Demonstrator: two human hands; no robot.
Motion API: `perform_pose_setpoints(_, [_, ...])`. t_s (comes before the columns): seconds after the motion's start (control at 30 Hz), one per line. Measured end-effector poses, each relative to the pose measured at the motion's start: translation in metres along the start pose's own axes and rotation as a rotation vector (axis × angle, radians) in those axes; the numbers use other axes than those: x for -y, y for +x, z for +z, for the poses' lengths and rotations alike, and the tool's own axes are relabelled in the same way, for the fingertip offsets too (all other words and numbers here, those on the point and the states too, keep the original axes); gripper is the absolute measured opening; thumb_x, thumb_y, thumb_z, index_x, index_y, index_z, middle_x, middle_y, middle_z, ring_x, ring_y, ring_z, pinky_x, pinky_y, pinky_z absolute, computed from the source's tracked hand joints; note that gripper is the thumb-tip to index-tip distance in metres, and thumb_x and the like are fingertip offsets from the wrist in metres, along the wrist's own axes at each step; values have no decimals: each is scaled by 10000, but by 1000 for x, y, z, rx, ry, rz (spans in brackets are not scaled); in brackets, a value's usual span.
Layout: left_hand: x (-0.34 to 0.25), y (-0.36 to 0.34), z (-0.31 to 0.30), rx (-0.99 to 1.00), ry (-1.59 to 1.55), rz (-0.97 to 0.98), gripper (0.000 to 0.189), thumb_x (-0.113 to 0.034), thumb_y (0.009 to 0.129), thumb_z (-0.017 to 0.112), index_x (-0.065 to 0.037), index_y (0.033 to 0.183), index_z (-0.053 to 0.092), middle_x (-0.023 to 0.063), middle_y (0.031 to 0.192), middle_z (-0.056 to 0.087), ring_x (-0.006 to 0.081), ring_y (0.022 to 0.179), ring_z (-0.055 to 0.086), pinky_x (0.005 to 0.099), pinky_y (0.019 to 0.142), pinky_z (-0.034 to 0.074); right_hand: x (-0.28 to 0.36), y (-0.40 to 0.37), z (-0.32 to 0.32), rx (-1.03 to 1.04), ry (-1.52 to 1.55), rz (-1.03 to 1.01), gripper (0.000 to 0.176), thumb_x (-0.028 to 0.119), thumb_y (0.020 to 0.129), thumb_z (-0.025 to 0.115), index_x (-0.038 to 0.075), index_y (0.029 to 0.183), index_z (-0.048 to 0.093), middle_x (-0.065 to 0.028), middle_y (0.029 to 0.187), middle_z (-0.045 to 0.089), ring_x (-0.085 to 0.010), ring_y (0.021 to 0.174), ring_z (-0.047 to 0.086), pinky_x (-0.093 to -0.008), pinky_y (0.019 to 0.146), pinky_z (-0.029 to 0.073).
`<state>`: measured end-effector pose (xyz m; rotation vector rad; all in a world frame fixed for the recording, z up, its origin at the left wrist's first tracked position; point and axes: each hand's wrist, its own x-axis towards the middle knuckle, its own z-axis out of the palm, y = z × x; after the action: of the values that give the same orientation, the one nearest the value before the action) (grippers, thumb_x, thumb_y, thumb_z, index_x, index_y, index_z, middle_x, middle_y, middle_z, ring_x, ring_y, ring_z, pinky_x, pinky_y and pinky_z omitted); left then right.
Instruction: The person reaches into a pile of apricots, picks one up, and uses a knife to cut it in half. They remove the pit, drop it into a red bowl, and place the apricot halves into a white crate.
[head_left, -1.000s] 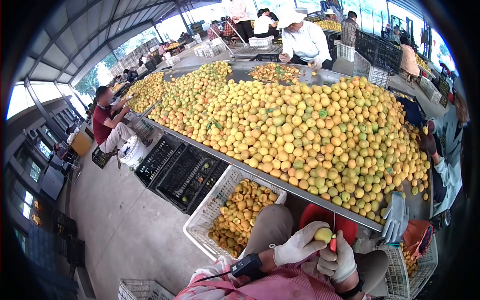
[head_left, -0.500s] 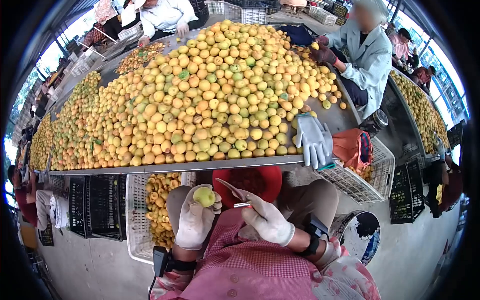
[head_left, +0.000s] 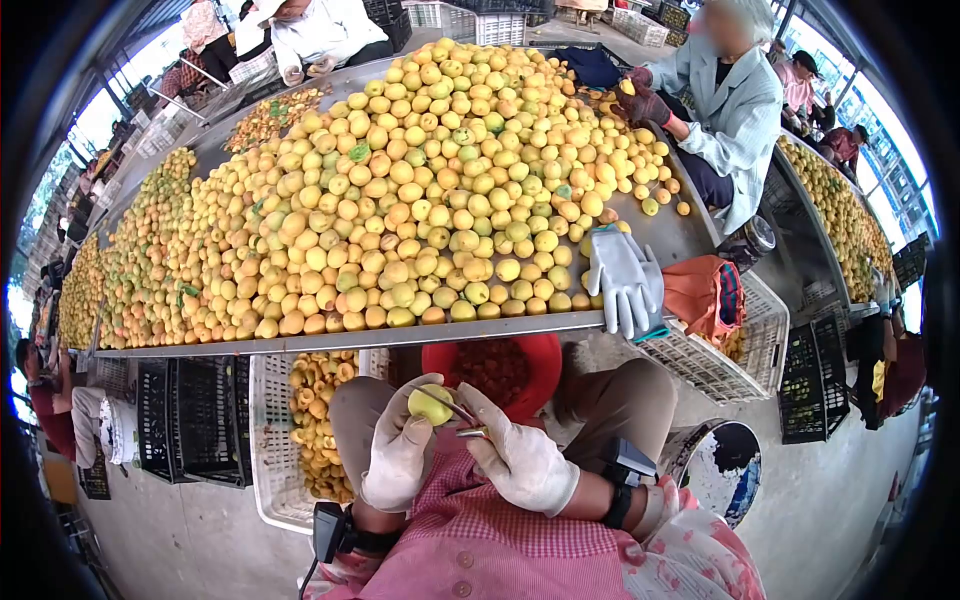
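While both hands work over the lap in white cloth gloves, the left hand [head_left: 398, 455] is raised palm-in, its fingers wrapped about a yellow-green apricot [head_left: 430, 405] held just below the sorting table's metal edge [head_left: 350, 338]. The right hand [head_left: 515, 455] is clenched on a small knife [head_left: 462, 420] whose thin blade slants up and left to touch the fruit's right side. Both wrists bend inward, so the knuckles nearly meet. A red basin [head_left: 520, 362] of pits sits directly behind the hands. At the left knee stands a white crate [head_left: 268, 440] of halved fruit. On the table lies a heap of apricots [head_left: 420, 200], and a spare pair of gloves [head_left: 622, 275] hangs over the edge to the right.
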<state>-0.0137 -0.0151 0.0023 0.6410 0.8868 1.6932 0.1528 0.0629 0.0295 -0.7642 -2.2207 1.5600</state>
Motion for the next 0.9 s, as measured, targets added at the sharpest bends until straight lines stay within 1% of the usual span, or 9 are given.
perform_pose_setpoints(0.17, [-8,-4,-3,27,122,-24,561,-232,929,663,28,1374,440,63,1163,623,125,1069,578,267,970,445,11,-5,-6,-1,-249,5,663,238,952,543,25,1499,235,-251,887,667,-371,635,662,-458,563,543])
perform_pose_setpoints(0.33, [-25,-7,5,119,458,-61,542,-204,931,658,32,1371,444,66,1148,622,124,1046,581,266,935,466,13,-6,-6,-7,-418,-52,696,232,933,570,10,1498,231,-230,845,664,-334,603,661,-430,529,533])
perform_pose_setpoints(0.53, [-5,-6,18,64,-110,-110,548,-229,942,658,28,1374,440,68,1229,581,138,1138,542,280,1004,419,0,-1,2,-148,-400,-180,739,210,899,608,1,1498,230,-191,810,666,-316,637,670,-408,545,528])
perform_pose_setpoints(0.63, [-7,-7,24,58,-32,-88,618,-348,957,630,41,1384,409,93,1252,565,182,1168,542,325,1015,420,1,0,0,-185,-436,-197,760,210,881,627,1,1498,236,-174,796,667,-311,643,670,-401,549,525])
perform_pose_setpoints(0.67, [-10,-7,26,17,-25,-82,516,-178,951,637,25,1380,433,62,1222,579,138,1111,551,283,983,432,3,1,-2,-182,-464,-203,768,212,874,635,1,1498,240,-167,791,668,-309,641,669,-399,548,523])
perform_pose_setpoints(0.7, [-18,-7,29,18,-23,-81,516,-178,951,637,25,1380,433,62,1222,579,138,1111,551,283,983,432,4,1,-4,-183,-464,-204,768,212,874,635,1,1498,240,-167,791,668,-309,641,669,-399,548,523])
perform_pose_setpoints(0.77, [-34,-7,34,-6,524,45,502,-98,932,632,22,1378,434,65,1201,592,147,1060,580,274,936,465,6,0,-8,-126,-505,-162,765,225,876,637,2,1496,248,-158,786,665,-304,641,669,-395,544,521])
perform_pose_setpoints(0.83, [-37,-5,33,-1,521,37,513,-48,906,636,20,1375,439,74,1192,602,143,1043,591,265,899,485,2,2,-8,-125,-519,-170,762,230,877,638,1,1494,253,-153,782,663,-302,640,668,-391,544,522])
perform_pose_setpoints(0.9, [-36,-3,27,71,834,22,521,-52,898,649,23,1370,442,83,1206,599,138,1066,581,266,905,483,-2,4,-8,-115,-531,-180,759,236,879,639,-1,1492,259,-148,778,661,-300,638,668,-388,544,523])
